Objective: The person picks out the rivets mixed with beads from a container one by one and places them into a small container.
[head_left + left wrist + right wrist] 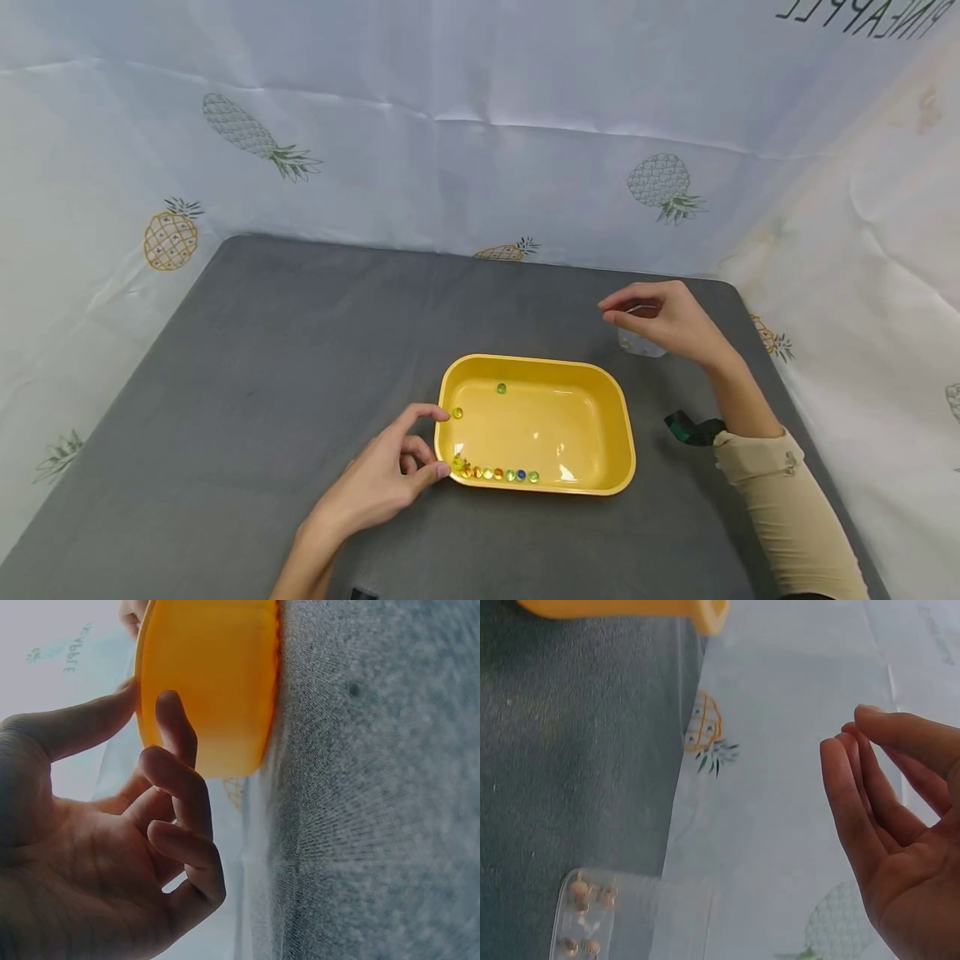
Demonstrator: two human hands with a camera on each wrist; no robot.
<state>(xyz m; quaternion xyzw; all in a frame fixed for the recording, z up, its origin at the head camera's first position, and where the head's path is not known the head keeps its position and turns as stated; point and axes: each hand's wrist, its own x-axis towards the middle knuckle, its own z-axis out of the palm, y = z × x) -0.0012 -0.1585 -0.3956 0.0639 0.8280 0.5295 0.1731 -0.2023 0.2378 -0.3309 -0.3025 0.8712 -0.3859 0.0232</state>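
Observation:
My left hand [382, 479] holds the left front corner of a yellow plastic tub [630, 454], its thumb and index fingertip at the rim. Its other fingers curl loosely outside the wall, as the left wrist view shows. Inside the tub, several glass marbles line the front edge, among them a blue marble [521, 475]; a green marble [502, 388] lies towards the back. Above a small clear container [645, 346] hovers my right hand [671, 321], fingers bent towards the thumb, nothing visible between them. Several small round things [577, 889] show in that container.
The tub and the container stand on a table with a dark grey cover [300, 350]. Behind and beside it hangs a white cloth [420, 183] printed with pineapples. A dark wrist camera [693, 429] sticks out from the right wrist.

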